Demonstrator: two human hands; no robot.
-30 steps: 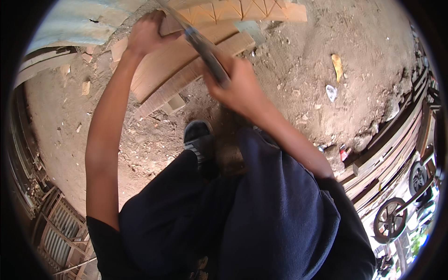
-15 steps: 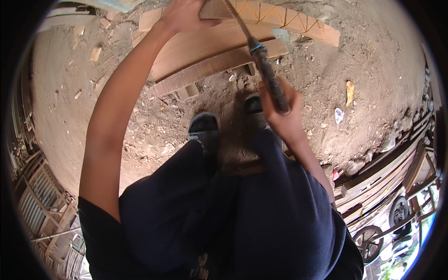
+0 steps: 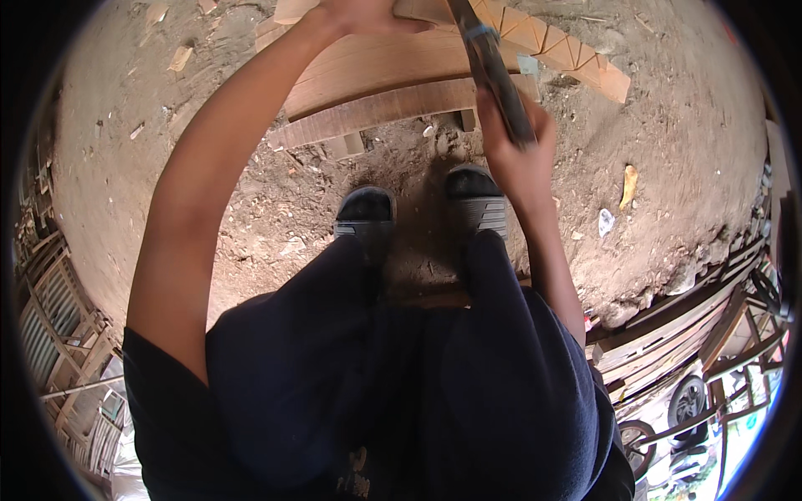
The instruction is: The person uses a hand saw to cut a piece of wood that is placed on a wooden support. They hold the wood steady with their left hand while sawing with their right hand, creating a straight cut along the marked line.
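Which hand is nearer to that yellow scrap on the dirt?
Right. The right hand, gripping a dark handle, is left of the yellow scrap; the left hand is farther left, by the grooved wood.

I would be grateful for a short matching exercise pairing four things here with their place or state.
Things:
1. dark handle
2. carved wood piece
3. yellow scrap
4. left sandal

Places and states:
A. on the dirt, next to a whitish scrap
B. worn on a foot
C. marked with slanting lines
D. gripped in the right hand

Pairs: 1-D, 2-C, 3-A, 4-B
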